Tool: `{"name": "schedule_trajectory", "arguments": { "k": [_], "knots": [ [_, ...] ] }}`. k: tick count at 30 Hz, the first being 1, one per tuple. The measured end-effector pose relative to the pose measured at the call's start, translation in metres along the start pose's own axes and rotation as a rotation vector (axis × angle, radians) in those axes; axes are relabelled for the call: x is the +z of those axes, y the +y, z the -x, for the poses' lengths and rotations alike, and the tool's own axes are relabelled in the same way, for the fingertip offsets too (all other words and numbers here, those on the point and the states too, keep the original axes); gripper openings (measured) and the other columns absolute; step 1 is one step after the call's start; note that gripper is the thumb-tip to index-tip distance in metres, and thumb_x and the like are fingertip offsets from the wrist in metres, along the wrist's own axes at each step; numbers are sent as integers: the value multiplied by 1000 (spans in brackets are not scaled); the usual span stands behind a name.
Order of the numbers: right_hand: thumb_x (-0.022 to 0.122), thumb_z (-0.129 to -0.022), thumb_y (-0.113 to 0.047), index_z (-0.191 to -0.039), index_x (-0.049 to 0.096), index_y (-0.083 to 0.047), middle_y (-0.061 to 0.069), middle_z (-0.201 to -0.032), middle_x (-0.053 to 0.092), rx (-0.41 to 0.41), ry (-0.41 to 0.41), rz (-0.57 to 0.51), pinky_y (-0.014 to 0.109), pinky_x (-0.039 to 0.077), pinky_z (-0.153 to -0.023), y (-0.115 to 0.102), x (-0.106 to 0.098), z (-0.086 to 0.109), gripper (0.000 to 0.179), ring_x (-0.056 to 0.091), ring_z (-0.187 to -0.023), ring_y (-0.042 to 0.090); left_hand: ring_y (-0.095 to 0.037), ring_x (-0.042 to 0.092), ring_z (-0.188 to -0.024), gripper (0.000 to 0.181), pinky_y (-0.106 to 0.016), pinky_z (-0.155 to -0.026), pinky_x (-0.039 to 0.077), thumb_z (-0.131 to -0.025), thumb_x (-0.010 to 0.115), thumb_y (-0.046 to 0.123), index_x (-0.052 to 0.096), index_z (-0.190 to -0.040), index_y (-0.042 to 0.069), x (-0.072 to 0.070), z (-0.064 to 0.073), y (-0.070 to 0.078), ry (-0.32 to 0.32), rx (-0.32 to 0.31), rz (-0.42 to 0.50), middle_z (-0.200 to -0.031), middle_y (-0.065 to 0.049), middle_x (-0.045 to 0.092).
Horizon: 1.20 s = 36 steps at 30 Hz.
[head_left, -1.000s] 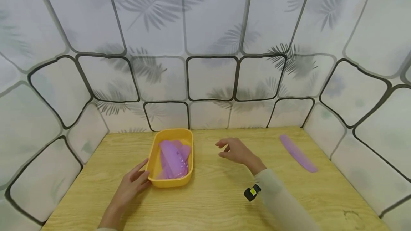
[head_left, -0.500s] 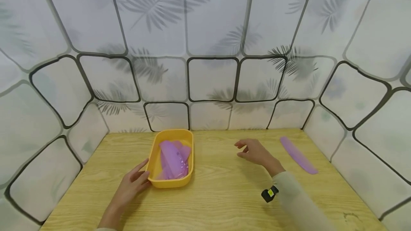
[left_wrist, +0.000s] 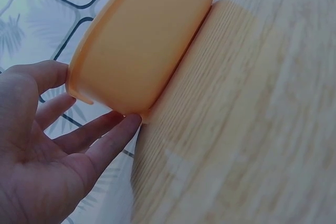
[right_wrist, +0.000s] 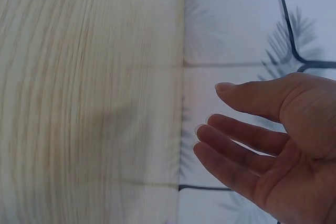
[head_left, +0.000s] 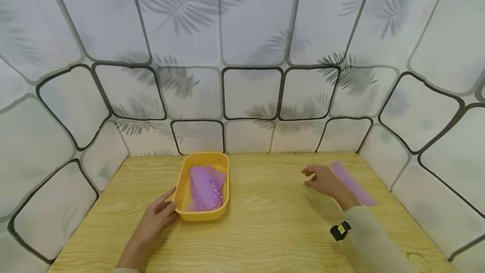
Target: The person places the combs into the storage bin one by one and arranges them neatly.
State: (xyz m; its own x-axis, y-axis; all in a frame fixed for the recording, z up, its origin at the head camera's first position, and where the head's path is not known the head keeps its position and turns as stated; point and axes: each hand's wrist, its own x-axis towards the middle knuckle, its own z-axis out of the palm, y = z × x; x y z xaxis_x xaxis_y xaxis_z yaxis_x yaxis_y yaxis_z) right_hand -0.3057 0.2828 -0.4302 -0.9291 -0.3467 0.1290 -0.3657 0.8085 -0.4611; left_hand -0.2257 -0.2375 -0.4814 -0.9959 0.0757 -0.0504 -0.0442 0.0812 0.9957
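A yellow plastic basket (head_left: pixel 201 216) stands left of the middle on the wooden table. Inside lie several overlapping purple pieces (head_left: pixel 206 188), the top one curved and glossy. My left hand (head_left: pixel 153 220) is at its left side, relaxed fingers touching the wall near the front corner. Close up in the left wrist view, the fingertips (left_wrist: pixel 132 121) meet the basket's outer wall and lower edge. My right hand (head_left: pixel 326 180) hovers over the right part of the table, thumb and fingers apart with nothing between them. Just behind it lies a long, slim, curved purple strip (head_left: pixel 352 183), partly overlapped by the wrist.
Patterned cloth walls (head_left: pixel 250 92) enclose the wooden tabletop (head_left: pixel 261 231) at the back and both sides. A small black device (head_left: pixel 340 230) is strapped at the right wrist. A dark mark (head_left: pixel 416 256) shows near the front right of the table.
My right hand has moved steadily right, from near the middle to close beside the purple strip. The left hand and the yellow basket have stayed in place.
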Motion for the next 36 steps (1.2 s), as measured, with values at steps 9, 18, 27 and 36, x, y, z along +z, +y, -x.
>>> {"name": "schedule_trajectory", "arguments": {
  "k": [9,18,27,36],
  "knots": [
    [73,-93,-4,-124,67,10,31,-118,69,21,32,41,47,64,-75,29,-18,18,35,72,-93,39,-3,68,-107,61,-28,-98,61,-108,56,24,32,-163,12,-2,0,0,3,-5,0,-138,-25,59],
    [74,-90,-5,-119,68,10,32,-117,70,59,86,98,58,61,-83,70,-24,33,33,69,-98,47,-6,68,-110,61,-29,-99,61,-108,56,24,32,-163,12,-1,1,-1,9,-17,-9,-144,-32,53],
    [77,-84,-9,-120,68,9,41,-125,62,148,128,186,72,49,-98,96,-31,47,41,56,-117,62,-15,68,-115,61,-30,-99,61,-109,56,25,31,-163,11,-1,1,-1,10,-22,-22,-144,-33,53],
    [77,-87,-13,-124,63,12,42,-127,60,197,87,230,71,50,-97,117,-29,50,47,56,-116,63,-15,68,-114,61,-30,-98,62,-109,55,24,32,-163,11,0,0,0,14,-19,-25,-144,-33,53]
  ]
}}
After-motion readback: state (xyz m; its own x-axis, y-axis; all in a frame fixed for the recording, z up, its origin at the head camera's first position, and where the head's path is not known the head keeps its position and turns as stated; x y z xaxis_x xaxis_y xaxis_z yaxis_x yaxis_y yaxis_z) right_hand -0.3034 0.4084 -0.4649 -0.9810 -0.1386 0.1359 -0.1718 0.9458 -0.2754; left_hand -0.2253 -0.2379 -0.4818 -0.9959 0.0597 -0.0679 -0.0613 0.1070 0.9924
